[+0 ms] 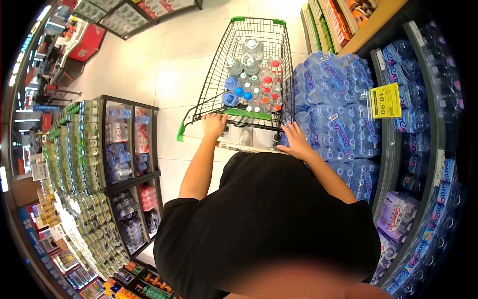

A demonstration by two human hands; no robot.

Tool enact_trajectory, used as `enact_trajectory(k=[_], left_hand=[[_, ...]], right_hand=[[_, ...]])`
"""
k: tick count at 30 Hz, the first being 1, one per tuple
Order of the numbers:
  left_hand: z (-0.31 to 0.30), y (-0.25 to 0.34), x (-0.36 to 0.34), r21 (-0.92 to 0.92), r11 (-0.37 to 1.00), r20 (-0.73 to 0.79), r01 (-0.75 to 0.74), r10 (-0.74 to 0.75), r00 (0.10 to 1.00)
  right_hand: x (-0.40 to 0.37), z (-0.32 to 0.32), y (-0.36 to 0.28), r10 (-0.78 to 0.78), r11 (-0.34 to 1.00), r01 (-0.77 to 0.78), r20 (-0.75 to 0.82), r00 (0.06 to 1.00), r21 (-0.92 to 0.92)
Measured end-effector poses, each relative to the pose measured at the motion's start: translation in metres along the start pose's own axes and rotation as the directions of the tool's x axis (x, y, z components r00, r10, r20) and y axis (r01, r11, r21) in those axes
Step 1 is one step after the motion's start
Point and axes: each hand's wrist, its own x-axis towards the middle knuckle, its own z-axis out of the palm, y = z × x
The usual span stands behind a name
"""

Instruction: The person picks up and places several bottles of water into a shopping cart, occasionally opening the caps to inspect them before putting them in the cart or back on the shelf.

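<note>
Head view, looking down past a black shirt (269,219).

- Left hand (214,124): fingers folded over the rear edge of the cart (211,84), just beside the green crossbar (247,113). Closed on the edge, as far as the knuckles show. Arm almost straight.
- Right hand (295,140): fingers spread apart and flat, clamped on nothing. It rests at the cart's rear right corner. Cannot tell whether the fingertips touch the wire or the wrapped water packs (333,99) just beside it.
- Judgement: one hand at each rear corner gives leverage on both sides of the basket. The loose right hand looks like steadying, not hauling.
- Cart position: directly ahead of the person on the pale tiled floor (149,65), its right side close against the stacked packs.
- Cart heading: long axis runs away from the person toward the top of the picture. The green front rim (259,21) is the far end, the rear bar the near end. The nose points up the aisle, roughly parallel to the right-hand shelving.
- Load: bottles (251,79) standing upright, caps up (blue, red, white), crowded toward the near right part of the basket. Packed tight, they probably brace one another.
- Beyond: yellow price tag (386,100) on the water shelf at right. A dark shelf unit (127,144) of bottles and cans stands at left, well apart from the cart.
</note>
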Motion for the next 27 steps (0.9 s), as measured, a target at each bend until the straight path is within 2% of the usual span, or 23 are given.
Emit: enact_trajectory(k=[3, 5, 8, 11, 12, 13, 15, 17, 19, 21, 23, 27], left_hand=[[0.000, -0.005, 0.007, -0.012, 0.999, 0.025, -0.036, 0.036, 0.999], [-0.007, -0.009, 0.021, -0.030, 1.000, 0.277, -0.002, 0.010, 0.961], [-0.019, -0.010, 0.046, 0.009, 1.000, 0.556, 0.012, -0.015, 0.831], [0.001, -0.019, 0.076, -0.010, 1.000, 0.720, 0.006, 0.003, 0.694], [0.003, -0.021, 0.086, -0.075, 0.997, 0.771, 0.007, 0.053, 0.635], [0.007, -0.022, 0.093, -0.092, 0.996, 0.787, -0.008, 0.078, 0.611], [0.004, -0.022, 0.104, -0.177, 0.983, 0.865, 0.040, 0.137, 0.482], [0.023, -0.032, 0.111, -0.256, 0.962, 0.876, 0.092, 0.191, 0.442], [0.034, -0.036, 0.122, -0.248, 0.960, 0.911, 0.126, 0.188, 0.367], [0.041, -0.040, 0.129, -0.272, 0.953, 0.909, 0.137, 0.207, 0.362], [0.047, -0.044, 0.136, -0.245, 0.969, 0.905, 0.037, 0.215, 0.367], [0.042, -0.051, 0.142, -0.242, 0.967, 0.878, 0.076, 0.185, 0.442]], right_hand=[[0.009, 0.030, 0.013, -0.060, 0.993, 0.060, 0.002, 0.998, -0.105], [0.009, 0.030, 0.013, -0.055, 0.997, 0.052, -0.062, 0.997, -0.051], [0.012, 0.033, 0.019, -0.075, 0.997, 0.076, -0.130, 0.989, 0.003], [0.016, 0.028, 0.012, -0.045, 0.999, 0.049, -0.183, 0.982, 0.019], [0.018, 0.027, 0.010, -0.023, 0.999, 0.027, -0.188, 0.982, 0.020], [0.021, 0.027, 0.009, -0.001, 1.000, 0.005, -0.194, 0.981, 0.020], [0.025, 0.026, 0.008, 0.016, 0.999, -0.009, -0.220, 0.975, 0.032], [0.028, 0.026, 0.008, 0.038, 0.998, -0.028, -0.212, 0.976, 0.049], [0.032, 0.024, 0.005, 0.055, 0.998, -0.046, -0.201, 0.978, 0.050], [0.037, 0.022, 0.003, 0.069, 0.997, -0.061, -0.195, 0.978, 0.049], [0.041, 0.022, 0.001, 0.081, 0.996, -0.073, -0.187, 0.979, 0.050], [0.053, 0.019, -0.008, 0.126, 0.991, -0.119, -0.160, 0.979, 0.054]])
